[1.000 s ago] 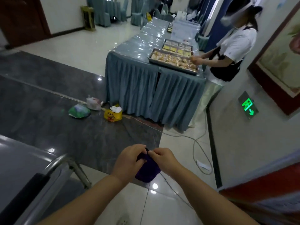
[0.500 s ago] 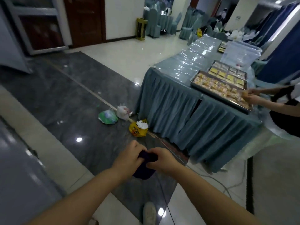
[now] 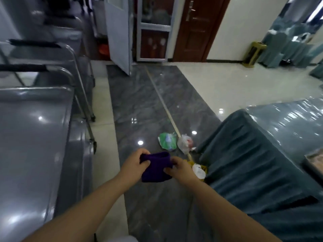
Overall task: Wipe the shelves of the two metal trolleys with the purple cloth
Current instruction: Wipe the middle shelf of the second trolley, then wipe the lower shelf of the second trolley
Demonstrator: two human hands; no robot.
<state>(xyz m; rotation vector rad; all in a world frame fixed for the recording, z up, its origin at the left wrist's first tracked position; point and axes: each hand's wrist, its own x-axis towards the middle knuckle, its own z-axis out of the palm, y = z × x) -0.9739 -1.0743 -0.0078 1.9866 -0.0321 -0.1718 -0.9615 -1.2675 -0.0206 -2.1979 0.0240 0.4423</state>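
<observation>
The purple cloth (image 3: pixel 156 166) is folded into a small pad and hangs in the air over the dark floor, in front of me. My left hand (image 3: pixel 134 163) grips its left edge and my right hand (image 3: pixel 180 169) pinches its right edge. One metal trolley (image 3: pixel 31 137) stands close on my left, its grey top shelf shining. Behind it a second metal trolley (image 3: pixel 52 55) shows a curved rail with a black handle.
A table with a blue-grey skirt (image 3: pixel 262 165) stands close on my right. Plastic bags (image 3: pixel 174 142) and a yellow bag (image 3: pixel 201 169) lie on the floor by its corner. A white door (image 3: pixel 118 32) stands ajar ahead, beside a brown door (image 3: pixel 195 28).
My view has swung to the left: the food table and the person have left the frame and the trolleys have come in. Both hands have spread the cloth wider between them.
</observation>
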